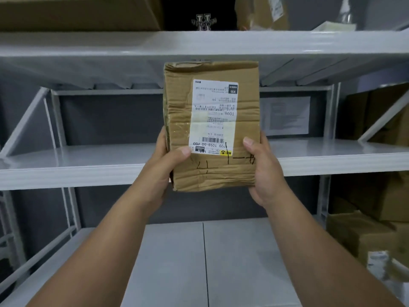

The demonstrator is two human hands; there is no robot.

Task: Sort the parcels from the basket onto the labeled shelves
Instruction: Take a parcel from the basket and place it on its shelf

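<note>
A crumpled brown cardboard parcel (211, 127) is held upright in front of the grey metal shelving, its white shipping label upside down and facing me. My left hand (162, 167) grips its lower left edge, thumb on the front. My right hand (263, 169) grips the lower right edge the same way. The parcel hangs in the air before the middle shelf (88, 160), level with its opening. A pale paper label (285, 116) hangs on the back of that shelf bay. The basket is out of view.
The top shelf (110, 43) carries a large brown box (77, 12), a black bag and other parcels. Brown boxes (376, 218) fill the bays at the right. The lower shelf (243, 262) lies under my arms. White diagonal braces run at the left.
</note>
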